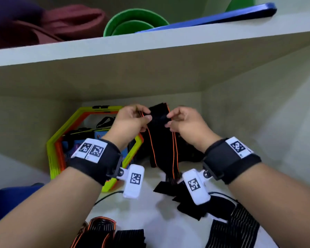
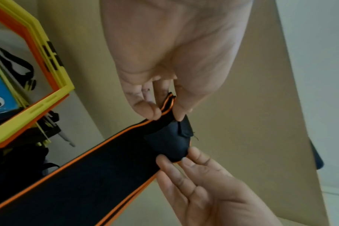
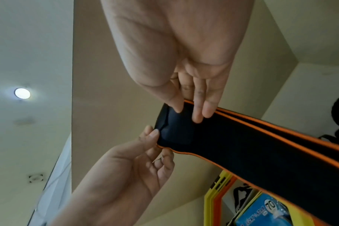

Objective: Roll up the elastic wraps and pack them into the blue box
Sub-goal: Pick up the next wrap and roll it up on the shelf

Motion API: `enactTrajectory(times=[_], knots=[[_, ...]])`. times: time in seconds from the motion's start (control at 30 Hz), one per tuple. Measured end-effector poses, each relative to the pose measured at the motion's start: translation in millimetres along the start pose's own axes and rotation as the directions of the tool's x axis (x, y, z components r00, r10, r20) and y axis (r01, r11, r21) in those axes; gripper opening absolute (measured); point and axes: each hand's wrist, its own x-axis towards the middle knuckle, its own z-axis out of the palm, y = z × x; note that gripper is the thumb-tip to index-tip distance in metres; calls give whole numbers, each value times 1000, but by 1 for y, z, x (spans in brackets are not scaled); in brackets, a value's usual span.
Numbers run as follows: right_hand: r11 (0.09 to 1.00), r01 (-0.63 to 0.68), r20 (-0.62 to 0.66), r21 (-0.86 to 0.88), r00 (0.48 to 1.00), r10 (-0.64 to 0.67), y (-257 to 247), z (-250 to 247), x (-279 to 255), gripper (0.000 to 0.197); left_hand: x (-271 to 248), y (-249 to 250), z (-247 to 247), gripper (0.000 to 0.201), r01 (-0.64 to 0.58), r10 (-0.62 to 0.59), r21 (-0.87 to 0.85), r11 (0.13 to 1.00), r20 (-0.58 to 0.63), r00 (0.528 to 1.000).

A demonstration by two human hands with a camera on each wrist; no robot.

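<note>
Hands are raised together at the centre of the head view, inside a cream cupboard bay below a shelf (image 1: 150, 49). Left hand (image 1: 132, 120) pinches one edge of a black wrap with orange edging (image 1: 161, 140) between thumb and fingertips; the left wrist view shows thumb and forefinger (image 2: 145, 110) closed on the orange-trimmed edge. Right hand (image 1: 184, 122) grips the opposite edge of the same wrap, thumb on one face, fingers (image 3: 201, 110) pressed together on the other. The wrap's top end is folded over between the two hands (a darker patch sits at the fold); how far it is rolled cannot be told. The rest of the wrap hangs straight down toward 6 o'clock, reaching the white bottom surface (image 1: 150, 208).

At 9 o'clock of the hands stands a stack of yellow and orange hexagon frames (image 1: 55, 154), leaning against the bay's back corner, with dark items and blue packaging seen through it. At 6 o'clock lie more wraps (image 1: 100, 231), some orange-trimmed, and a striped band (image 1: 240, 228) at 5 o'clock. On top of the shelf, at 12 o'clock, sit green bowls (image 1: 132, 22), a blue flat lid (image 1: 222, 15) and dark red cloth (image 1: 61, 22).
</note>
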Motion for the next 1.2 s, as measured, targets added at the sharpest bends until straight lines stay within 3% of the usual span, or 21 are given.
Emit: enactTrajectory(times=[0.1, 0.2, 0.33, 0.5, 0.67, 0.7, 0.83, 0.9, 0.97, 1.07, 1.2], knots=[[990, -40, 34, 133, 999, 36, 3, -9, -7, 33, -8, -6, -2, 28, -72, 72, 62, 995, 11, 997], [974, -214, 167, 70, 966, 200, 32, -13, -32, 41, -35, -38, 10, 27, -57, 36, 214, 975, 101, 994], [904, -363, 354, -225, 834, 423, 86, -19, -79, 31, -98, -100, 39, 34, 29, -122, 369, 929, 233, 965], [810, -281, 478, -514, 691, 543, 123, -31, -127, 21, -164, -134, 65, 22, -15, -184, 496, 868, 350, 918], [677, -191, 531, -711, 484, 695, 120, -50, -138, 34, -206, -132, 75, 23, -83, -147, 500, 862, 403, 903], [639, -170, 505, -751, 476, 720, 123, -54, -136, 38, -212, -131, 76, 22, -89, -153, 513, 854, 410, 899], [461, -38, 356, -886, 581, 732, 148, -64, -125, 64, -235, -140, 76, 20, -102, -142, 510, 854, 419, 897], [414, -51, 315, -909, 567, 761, 162, -65, -118, 84, -242, -147, 76, 26, -134, -116, 513, 848, 425, 898], [382, -33, 314, -924, 507, 803, 171, -65, -110, 94, -249, -153, 77, 34, -182, -81, 508, 842, 453, 888], [347, 5, 311, -938, 454, 835, 184, -64, -93, 89, -258, -157, 81, 38, -205, -42, 459, 864, 472, 881], [295, 18, 261, -955, 523, 812, 203, -67, -74, 74, -266, -165, 83, 36, -203, -1, 438, 876, 421, 907]])
